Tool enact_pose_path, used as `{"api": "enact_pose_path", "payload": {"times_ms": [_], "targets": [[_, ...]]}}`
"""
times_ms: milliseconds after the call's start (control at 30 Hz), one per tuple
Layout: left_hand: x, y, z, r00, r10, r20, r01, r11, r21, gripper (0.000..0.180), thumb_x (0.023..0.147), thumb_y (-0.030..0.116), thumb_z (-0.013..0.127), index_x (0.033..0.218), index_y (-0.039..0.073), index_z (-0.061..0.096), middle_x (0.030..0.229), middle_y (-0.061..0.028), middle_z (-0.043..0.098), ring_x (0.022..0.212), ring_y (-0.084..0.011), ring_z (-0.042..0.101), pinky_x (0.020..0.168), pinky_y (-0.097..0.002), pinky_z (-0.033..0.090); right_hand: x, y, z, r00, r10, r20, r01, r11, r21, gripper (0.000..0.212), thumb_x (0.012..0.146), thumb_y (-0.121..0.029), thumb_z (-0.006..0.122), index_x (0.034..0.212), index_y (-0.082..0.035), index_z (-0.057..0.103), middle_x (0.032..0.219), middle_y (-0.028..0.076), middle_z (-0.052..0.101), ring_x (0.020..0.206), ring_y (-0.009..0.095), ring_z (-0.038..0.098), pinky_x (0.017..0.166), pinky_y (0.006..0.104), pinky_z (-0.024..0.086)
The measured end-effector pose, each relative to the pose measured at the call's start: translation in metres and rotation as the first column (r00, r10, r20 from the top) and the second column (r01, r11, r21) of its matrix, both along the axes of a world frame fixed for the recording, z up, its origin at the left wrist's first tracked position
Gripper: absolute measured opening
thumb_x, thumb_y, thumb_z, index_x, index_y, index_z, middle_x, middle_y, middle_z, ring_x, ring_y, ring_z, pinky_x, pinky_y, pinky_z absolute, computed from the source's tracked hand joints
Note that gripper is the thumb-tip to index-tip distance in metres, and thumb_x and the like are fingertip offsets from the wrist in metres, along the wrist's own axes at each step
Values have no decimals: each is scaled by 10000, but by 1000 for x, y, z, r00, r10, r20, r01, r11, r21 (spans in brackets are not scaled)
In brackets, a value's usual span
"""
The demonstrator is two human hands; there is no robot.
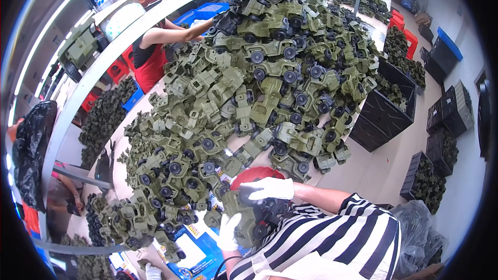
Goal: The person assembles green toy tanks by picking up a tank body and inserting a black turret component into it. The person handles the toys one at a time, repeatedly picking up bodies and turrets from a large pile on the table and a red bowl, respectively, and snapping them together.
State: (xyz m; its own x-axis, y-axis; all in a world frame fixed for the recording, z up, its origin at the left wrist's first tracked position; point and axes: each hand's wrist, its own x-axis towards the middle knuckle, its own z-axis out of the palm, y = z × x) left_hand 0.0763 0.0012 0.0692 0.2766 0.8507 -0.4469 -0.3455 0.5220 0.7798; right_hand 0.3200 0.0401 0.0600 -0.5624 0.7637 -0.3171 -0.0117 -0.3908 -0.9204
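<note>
Both of my hands wear white gloves. My left hand (pixel 228 232) is closed round the side of an olive-green toy jeep (pixel 240 214), held upright in front of my striped shirt. My right hand (pixel 272 189) reaches in from the right, fingers closed on a dark round piece that looks like a black wheel (pixel 246 195), at the upper end of the jeep. Just beyond that hand is a red bowl (pixel 258 175). Below it, close to my shirt, lie several dark wheels (pixel 274 210), partly hidden by the hand.
A tall heap of green toy jeeps (pixel 270 72) covers the table ahead. Blue printed cardboard (pixel 199 251) lies at near left. A black crate (pixel 381 119) stands right of the table. Across the heap, a person's arm (pixel 174 35) reaches in. Another gloved hand (pixel 153 271) shows at bottom left.
</note>
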Motion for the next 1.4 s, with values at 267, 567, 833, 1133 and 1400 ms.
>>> {"api": "enact_pose_path", "payload": {"times_ms": [267, 567, 833, 1133, 1400], "targets": [[5, 8, 17, 994, -55, -97, 60, 997, 42, 507, 875, 56, 654, 1359, 16, 510, 1230, -81, 630, 1074, -169, 605, 912, -315, 491, -7, -2, -4, 993, -113, 21, 109, 986, 127, 609, 971, -392, 586, 1511, -191, 391, 1026, 46, 664, 835, 118, 614, 809, 273, 499], [4, 40, 50, 985, -148, -91, 170, 933, 319, 766, 766, 0, 783, 1437, 32, 416, 1255, -65, 611, 1056, -128, 607, 833, -268, 523, 6, 37, 35, 981, -46, -190, 56, 997, 48, 825, 851, -232, 750, 1500, 30, 312, 1507, 120, 428, 1358, 185, 419, 1104, 304, 348], [-6, 35, 50, 977, -200, -71, 212, 920, 328, 870, 725, -23, 807, 1478, 31, 374, 1306, -72, 583, 1153, -138, 562, 1007, -303, 447, -12, 33, 18, 860, -220, -460, 105, 959, -264, 766, 900, -316, 701, 1469, 47, 341, 1446, 143, 476, 1337, 226, 457, 1131, 380, 363], [-8, 30, 56, 978, -206, 22, 198, 962, 185, 828, 763, 24, 819, 1476, 61, 398, 1305, -31, 577, 1152, -120, 549, 1018, -287, 435, -17, 37, 27, 955, -221, -200, 233, 971, 43, 604, 960, -324, 638, 1430, 13, 463, 913, -64, 559, 703, -11, 384, 572, 145, 289], [-8, 31, 52, 976, -218, -14, 217, 964, 153, 759, 775, 58, 815, 1439, 33, 447, 1258, -40, 605, 1124, -108, 554, 1017, -278, 426, -7, 43, 11, 954, -149, -260, 134, 988, -76, 604, 935, -281, 664, 1400, 55, 475, 1112, 17, 561, 994, 81, 466, 852, 218, 365]]}}
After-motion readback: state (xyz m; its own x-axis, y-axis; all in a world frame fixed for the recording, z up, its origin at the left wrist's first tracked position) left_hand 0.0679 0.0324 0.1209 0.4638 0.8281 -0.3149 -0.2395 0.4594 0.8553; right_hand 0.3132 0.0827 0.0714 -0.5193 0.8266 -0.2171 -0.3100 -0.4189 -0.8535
